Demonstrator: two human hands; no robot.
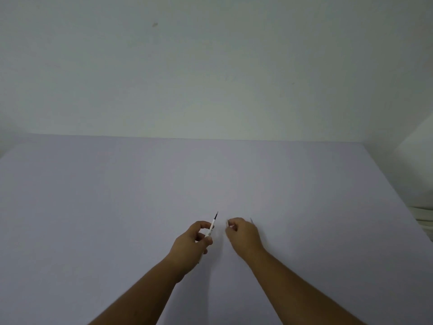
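Two grips: left hand [191,246] pinches a pen [212,227], tip far; right hand [243,235], fingers curled, pinches a small white piece [230,225]. A slack pinch may drop it.

open desk [117,195] stretches far ahead and wide to either side. the wall [210,66] closes the far edge; a white block [417,160] and folded cloth [421,216] crowd the right edge. between left hand [189,247], its pen [212,226] slanting up, and right hand [243,235], pinching a small white piece [230,226], the gap is narrow.
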